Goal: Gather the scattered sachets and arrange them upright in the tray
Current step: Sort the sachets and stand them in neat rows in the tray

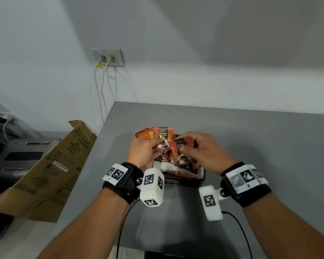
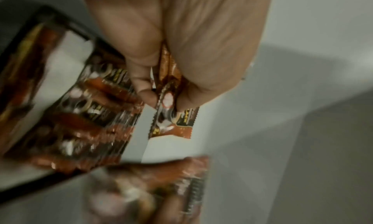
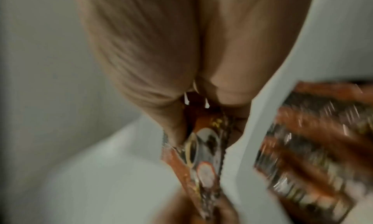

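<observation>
Grey tabletop (image 1: 251, 139) carries a dark tray (image 1: 203, 177) of sachets (image 1: 187, 163). Above it, left hand (image 1: 144, 154) pinches an upright sachet (image 1: 164, 135); right hand (image 1: 204, 150) pinches another sachet (image 1: 181, 142).

"D2X BLACK" on sachet (image 1: 163, 136)

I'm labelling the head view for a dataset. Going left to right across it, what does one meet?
Dark machine → cardboard box → wall socket → left hand holding the D2X sachet → right hand pinching another sachet, both above the tray.
</observation>
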Demonstrator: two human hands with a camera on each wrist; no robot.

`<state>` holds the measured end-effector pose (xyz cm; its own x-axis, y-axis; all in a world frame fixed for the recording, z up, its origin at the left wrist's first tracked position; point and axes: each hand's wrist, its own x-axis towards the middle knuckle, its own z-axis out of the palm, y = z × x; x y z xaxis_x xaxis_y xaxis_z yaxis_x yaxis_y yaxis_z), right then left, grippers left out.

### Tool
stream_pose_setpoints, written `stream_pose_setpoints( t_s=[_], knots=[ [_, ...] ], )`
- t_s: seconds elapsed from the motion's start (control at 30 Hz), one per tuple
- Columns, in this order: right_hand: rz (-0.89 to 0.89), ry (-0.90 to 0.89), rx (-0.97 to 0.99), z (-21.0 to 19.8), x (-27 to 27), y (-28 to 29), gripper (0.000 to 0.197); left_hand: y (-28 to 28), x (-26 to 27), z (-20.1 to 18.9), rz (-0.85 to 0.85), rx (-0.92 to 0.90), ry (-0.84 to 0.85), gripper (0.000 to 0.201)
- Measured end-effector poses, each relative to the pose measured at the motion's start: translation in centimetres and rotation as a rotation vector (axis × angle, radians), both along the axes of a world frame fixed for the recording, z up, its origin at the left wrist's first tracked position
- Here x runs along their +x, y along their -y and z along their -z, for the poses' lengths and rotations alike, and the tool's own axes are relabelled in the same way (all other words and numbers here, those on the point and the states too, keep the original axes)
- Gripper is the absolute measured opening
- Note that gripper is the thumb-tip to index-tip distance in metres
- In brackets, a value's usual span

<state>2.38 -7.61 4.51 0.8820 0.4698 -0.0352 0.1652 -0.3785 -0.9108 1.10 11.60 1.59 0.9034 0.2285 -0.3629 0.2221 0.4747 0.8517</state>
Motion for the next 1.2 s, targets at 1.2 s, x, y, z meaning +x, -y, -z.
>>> stream_pose_setpoints(
  t_s=[1.2],
  knots=[
    [0.150, -0.222, 0.157, 0.1, 0.8, -0.6, 0.007, 0.2, 0.1, -0.2, 0.127, 0.137, 0.070, 0.047]
  ],
)
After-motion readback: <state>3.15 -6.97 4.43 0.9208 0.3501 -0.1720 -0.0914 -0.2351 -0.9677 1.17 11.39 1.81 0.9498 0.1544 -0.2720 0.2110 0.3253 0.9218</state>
